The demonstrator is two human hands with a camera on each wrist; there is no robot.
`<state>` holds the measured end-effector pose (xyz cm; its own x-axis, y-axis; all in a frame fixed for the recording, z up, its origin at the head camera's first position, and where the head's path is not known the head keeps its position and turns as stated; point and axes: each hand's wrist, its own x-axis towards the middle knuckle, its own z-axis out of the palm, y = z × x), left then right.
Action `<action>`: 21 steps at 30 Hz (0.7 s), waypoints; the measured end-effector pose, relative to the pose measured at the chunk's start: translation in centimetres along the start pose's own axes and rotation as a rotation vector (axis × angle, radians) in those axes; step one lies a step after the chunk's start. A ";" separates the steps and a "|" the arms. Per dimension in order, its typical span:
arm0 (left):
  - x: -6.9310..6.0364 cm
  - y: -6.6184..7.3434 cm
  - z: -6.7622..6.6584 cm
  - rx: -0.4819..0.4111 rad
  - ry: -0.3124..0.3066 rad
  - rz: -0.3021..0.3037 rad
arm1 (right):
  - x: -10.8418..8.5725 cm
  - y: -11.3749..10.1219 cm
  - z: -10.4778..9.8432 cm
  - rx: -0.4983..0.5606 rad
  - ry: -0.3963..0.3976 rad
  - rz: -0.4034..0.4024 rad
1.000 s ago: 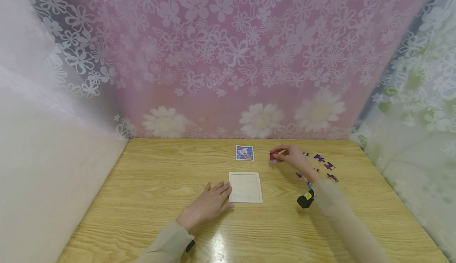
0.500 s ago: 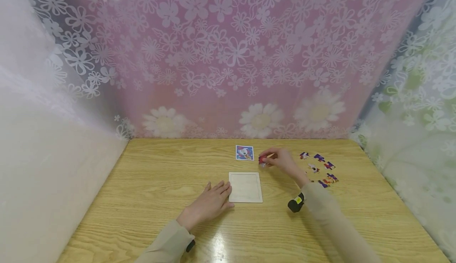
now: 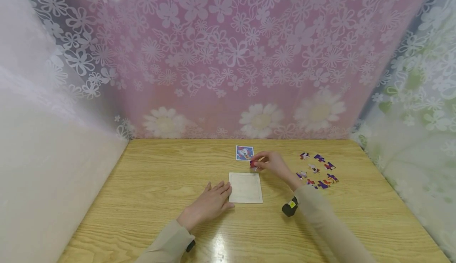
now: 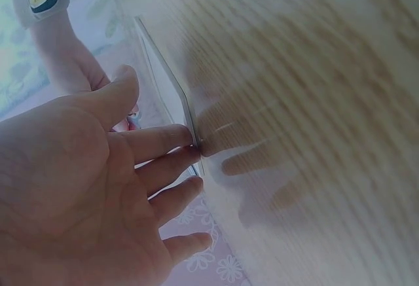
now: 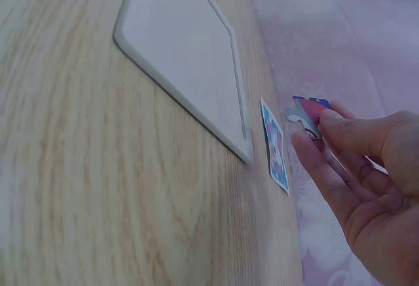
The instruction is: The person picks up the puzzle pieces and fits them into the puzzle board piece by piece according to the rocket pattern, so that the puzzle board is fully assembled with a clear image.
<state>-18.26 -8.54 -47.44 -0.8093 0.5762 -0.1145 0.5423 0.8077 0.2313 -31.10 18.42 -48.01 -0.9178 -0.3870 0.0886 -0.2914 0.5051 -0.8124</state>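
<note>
Our right hand (image 3: 273, 166) pinches a piece (image 5: 310, 110) beyond the tray (image 3: 246, 187); a slack grip could drop it. Our straight-fingered left hand (image 3: 209, 202), pressing, could nudge the tray right.

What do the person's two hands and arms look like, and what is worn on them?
The left hand and right hand wear no gloves. The left sleeve and right sleeve are long and pale beige. The left wrist device looks black; the right wrist device is black with a yellow label.
</note>
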 end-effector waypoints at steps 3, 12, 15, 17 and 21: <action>0.0 0.0 0.0 -0.001 -0.003 -0.003 | 0.0 -0.3 0.5 0.011 -0.004 0.010; 0.0 0.1 -0.2 0.010 -0.004 -0.010 | 0.0 -0.9 2.5 0.016 -0.063 -0.037; 0.1 0.2 -0.2 0.005 -0.006 -0.012 | 0.0 -1.3 3.2 0.016 -0.086 -0.035; 0.1 0.2 -0.2 0.002 -0.003 -0.010 | 0.1 -1.5 3.7 0.012 -0.094 -0.031; 0.2 0.1 -0.1 0.011 0.012 -0.002 | 0.3 -1.7 4.7 -0.079 -0.086 -0.004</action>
<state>-18.39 -8.34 -47.35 -0.8126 0.5735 -0.1035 0.5436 0.8100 0.2201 -29.56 13.81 -49.32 -0.8911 -0.4522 0.0387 -0.3181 0.5616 -0.7638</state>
